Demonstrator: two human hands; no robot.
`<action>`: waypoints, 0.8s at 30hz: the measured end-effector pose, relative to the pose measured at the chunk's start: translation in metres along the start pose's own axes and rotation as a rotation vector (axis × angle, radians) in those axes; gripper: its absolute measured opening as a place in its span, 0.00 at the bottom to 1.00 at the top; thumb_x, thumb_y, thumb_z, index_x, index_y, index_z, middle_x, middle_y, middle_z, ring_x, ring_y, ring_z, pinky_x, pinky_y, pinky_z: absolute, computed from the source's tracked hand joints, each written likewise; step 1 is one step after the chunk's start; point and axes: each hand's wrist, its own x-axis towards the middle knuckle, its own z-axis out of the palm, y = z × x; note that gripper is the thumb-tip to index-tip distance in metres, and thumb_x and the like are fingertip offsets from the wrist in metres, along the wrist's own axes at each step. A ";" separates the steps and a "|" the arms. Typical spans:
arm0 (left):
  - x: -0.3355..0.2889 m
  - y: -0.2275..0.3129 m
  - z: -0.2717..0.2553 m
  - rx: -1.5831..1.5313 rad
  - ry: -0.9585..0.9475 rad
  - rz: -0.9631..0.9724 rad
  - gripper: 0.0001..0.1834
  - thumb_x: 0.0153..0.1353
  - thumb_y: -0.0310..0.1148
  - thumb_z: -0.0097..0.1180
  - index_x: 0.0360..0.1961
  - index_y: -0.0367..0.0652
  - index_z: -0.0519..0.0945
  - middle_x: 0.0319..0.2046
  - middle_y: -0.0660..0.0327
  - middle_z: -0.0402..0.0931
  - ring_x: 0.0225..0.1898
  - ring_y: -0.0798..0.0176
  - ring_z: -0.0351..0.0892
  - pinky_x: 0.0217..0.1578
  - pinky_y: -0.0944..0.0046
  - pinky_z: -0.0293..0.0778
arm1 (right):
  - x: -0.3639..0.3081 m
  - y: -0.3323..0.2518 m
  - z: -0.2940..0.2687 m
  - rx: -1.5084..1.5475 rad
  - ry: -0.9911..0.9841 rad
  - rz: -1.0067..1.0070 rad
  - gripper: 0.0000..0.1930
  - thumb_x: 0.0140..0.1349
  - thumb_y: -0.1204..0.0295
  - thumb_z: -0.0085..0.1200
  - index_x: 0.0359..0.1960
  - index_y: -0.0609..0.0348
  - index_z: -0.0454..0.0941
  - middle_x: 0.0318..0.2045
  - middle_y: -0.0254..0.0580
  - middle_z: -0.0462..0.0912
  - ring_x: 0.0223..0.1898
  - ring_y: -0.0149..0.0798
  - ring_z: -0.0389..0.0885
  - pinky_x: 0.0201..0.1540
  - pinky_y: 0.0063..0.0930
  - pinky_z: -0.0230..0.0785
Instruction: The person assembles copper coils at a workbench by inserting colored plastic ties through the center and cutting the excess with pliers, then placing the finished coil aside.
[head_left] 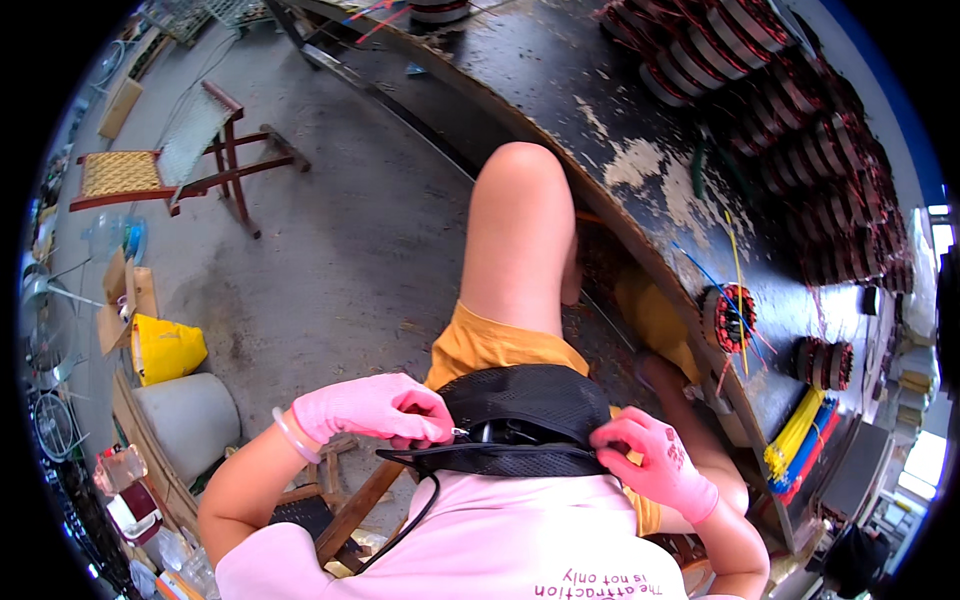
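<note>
A black mesh waist bag (530, 390) lies across my lap, its top gaping and dark contents partly showing inside. My left hand (372, 410), in a pink glove, pinches the metal zipper pull (459, 432) at the left end of the opening. At the opposite end, my right hand (652, 458), gloved in pink too, has its thumb and fingers closed on the bag's edge. A black cord (415, 520) trails from the bag's left side down past my shirt.
Along the right runs a dark, worn workbench (560, 110) with stacked wound motor cores (815, 150). One core (728, 318) with coloured sleeves stands near its edge, beside yellow, blue and red tube bundles (800, 440). A folding chair (235, 155) and a yellow bag (165, 350) are at left.
</note>
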 end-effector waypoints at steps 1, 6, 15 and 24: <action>0.001 0.001 0.000 0.008 0.007 0.001 0.14 0.65 0.36 0.63 0.46 0.39 0.86 0.32 0.71 0.80 0.27 0.78 0.70 0.28 0.75 0.66 | 0.001 -0.005 0.001 0.106 0.031 0.065 0.18 0.56 0.73 0.68 0.49 0.53 0.83 0.41 0.43 0.81 0.37 0.46 0.83 0.37 0.37 0.77; 0.002 -0.011 -0.001 -0.075 -0.042 0.031 0.12 0.68 0.36 0.63 0.45 0.39 0.86 0.33 0.71 0.81 0.30 0.79 0.71 0.31 0.76 0.68 | 0.001 -0.006 0.011 -0.393 0.024 -0.086 0.20 0.60 0.62 0.67 0.53 0.52 0.81 0.40 0.42 0.81 0.38 0.49 0.83 0.42 0.42 0.74; 0.008 -0.017 -0.005 -0.026 -0.077 0.101 0.11 0.67 0.34 0.66 0.45 0.37 0.86 0.34 0.70 0.82 0.33 0.79 0.74 0.34 0.74 0.71 | -0.001 -0.007 0.017 -0.438 0.093 -0.070 0.20 0.59 0.64 0.68 0.51 0.54 0.78 0.37 0.39 0.82 0.41 0.48 0.82 0.45 0.42 0.72; 0.012 -0.014 -0.013 0.075 -0.110 0.097 0.12 0.65 0.34 0.67 0.44 0.37 0.86 0.33 0.69 0.83 0.33 0.77 0.74 0.35 0.73 0.72 | -0.002 -0.006 0.013 -0.411 -0.017 0.050 0.22 0.58 0.63 0.68 0.51 0.56 0.77 0.50 0.42 0.80 0.48 0.49 0.80 0.48 0.44 0.71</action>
